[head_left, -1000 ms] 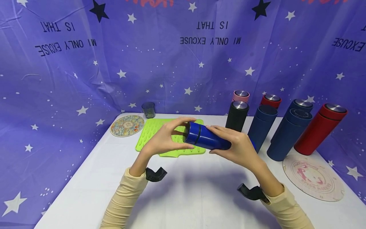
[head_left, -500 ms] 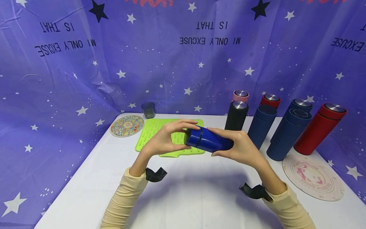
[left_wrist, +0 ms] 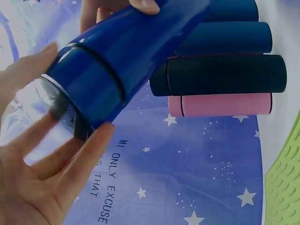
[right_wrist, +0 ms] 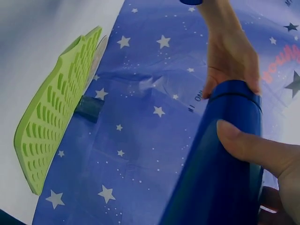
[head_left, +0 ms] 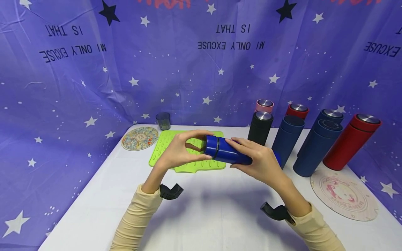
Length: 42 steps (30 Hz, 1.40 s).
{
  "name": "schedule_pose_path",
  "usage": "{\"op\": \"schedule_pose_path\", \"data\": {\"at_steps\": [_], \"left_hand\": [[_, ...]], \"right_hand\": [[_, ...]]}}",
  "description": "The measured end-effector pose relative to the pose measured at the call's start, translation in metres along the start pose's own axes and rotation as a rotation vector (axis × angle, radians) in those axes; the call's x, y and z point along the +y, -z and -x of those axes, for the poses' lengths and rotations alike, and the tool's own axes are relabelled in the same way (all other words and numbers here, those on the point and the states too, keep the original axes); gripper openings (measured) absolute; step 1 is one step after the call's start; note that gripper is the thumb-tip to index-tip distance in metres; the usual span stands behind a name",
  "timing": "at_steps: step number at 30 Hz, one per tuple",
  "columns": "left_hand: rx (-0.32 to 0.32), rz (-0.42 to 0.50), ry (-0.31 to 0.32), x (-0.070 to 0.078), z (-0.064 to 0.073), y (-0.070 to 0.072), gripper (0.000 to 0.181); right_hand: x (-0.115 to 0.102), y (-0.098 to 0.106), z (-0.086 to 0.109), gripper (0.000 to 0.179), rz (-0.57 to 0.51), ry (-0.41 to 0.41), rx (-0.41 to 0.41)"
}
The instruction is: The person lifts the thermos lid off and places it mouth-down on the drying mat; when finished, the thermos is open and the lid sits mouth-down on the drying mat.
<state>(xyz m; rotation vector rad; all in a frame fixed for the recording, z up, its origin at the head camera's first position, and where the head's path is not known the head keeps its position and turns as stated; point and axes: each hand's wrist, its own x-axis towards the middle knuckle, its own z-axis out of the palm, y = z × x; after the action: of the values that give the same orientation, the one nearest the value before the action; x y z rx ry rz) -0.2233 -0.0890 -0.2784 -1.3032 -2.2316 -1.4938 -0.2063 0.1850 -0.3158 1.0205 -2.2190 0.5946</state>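
A blue thermos bottle [head_left: 230, 152] is held tilted in the air over the table, its lid end toward the left. My right hand [head_left: 262, 162] grips the body from the right, thumb along the near side in the right wrist view. At the other end, my left hand [head_left: 176, 151] pinches the blue lid [head_left: 211, 146] at its rim between thumb and fingertips. A dark ring marks the seam between lid and body. In the left wrist view, the lid's shiny end [left_wrist: 56, 96] shows between the spread fingers. The far end of the bottle is partly hidden by my right hand.
Several thermos bottles stand at the right, including a black one [head_left: 260, 129], a tall red one [head_left: 351, 143] and a dark blue one [head_left: 317, 150]. A round pink mat [head_left: 345, 195], a green drying mat [head_left: 166, 146], a patterned coaster [head_left: 139, 138] and a dark cup [head_left: 163, 121] lie about.
The bottle dipped slightly and has come back up. My left fingers reached farther over the lid half a second ago and now sit nearer its end. My right hand turned slightly and returned.
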Motion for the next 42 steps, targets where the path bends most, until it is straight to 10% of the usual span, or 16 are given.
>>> {"op": "schedule_pose_path", "data": {"at_steps": [8,14,22,34,42], "left_hand": [[0.004,-0.022,0.165,-0.002,0.000,-0.002,0.052],[-0.095,-0.016,-0.026,-0.020,-0.002,-0.003,0.076],[-0.115,-0.011,-0.201,-0.005,-0.003,-0.003,0.061],[-0.039,0.001,0.052,-0.004,-0.001,-0.004,0.068],[-0.096,-0.028,-0.202,-0.006,-0.003,-0.004,0.074]], "right_hand": [[0.000,-0.001,0.000,0.079,0.078,0.019,0.013],[0.005,0.002,0.000,0.079,0.005,-0.012,-0.005],[0.008,0.007,0.000,0.080,-0.107,-0.025,-0.028],[0.004,0.002,0.001,0.079,0.046,0.014,0.024],[0.009,0.004,0.002,0.080,-0.038,-0.008,0.014]]}}
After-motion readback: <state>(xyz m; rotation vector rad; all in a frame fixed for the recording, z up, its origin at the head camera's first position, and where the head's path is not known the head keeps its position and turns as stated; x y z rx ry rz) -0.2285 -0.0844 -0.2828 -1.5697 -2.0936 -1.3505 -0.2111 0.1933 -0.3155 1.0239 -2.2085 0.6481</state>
